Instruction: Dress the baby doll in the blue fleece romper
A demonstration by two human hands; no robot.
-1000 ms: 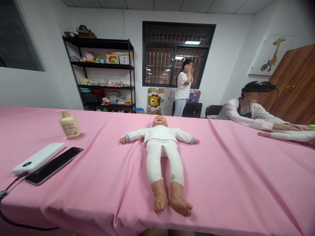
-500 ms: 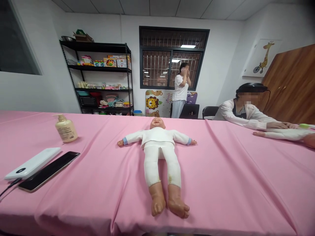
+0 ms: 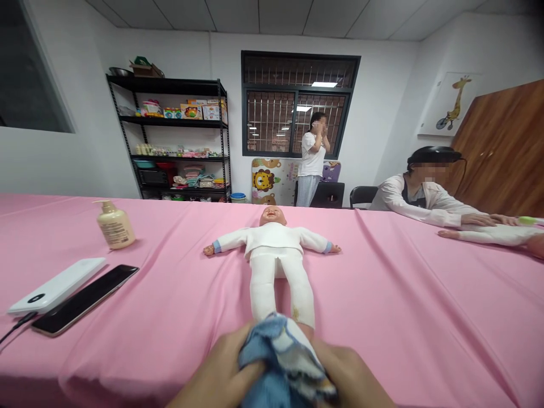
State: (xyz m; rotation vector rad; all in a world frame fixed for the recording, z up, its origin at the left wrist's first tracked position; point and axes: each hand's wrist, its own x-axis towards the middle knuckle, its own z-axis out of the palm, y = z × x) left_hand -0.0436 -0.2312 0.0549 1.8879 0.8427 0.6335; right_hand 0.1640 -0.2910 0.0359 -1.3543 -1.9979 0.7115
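A baby doll (image 3: 276, 249) in a white top and white leggings lies on its back on the pink table cover (image 3: 403, 294), arms spread, head away from me. At the near edge my left hand (image 3: 221, 374) and my right hand (image 3: 352, 379) are both closed on a bunched blue and white cloth (image 3: 280, 362). The cloth covers the doll's feet. My fingertips are partly hidden in the folds.
A cream pump bottle (image 3: 114, 225) stands at the left. A white power bank (image 3: 57, 286) and a black phone (image 3: 85, 298) lie near the left edge. At the right a seated person (image 3: 425, 195) handles another doll (image 3: 493, 235). Another person (image 3: 312, 158) stands by the window, and a black shelf (image 3: 174, 141) lines the wall.
My two hands have come up into view from the bottom edge, holding the cloth over the doll's feet, which were bare before. The doll has not moved.
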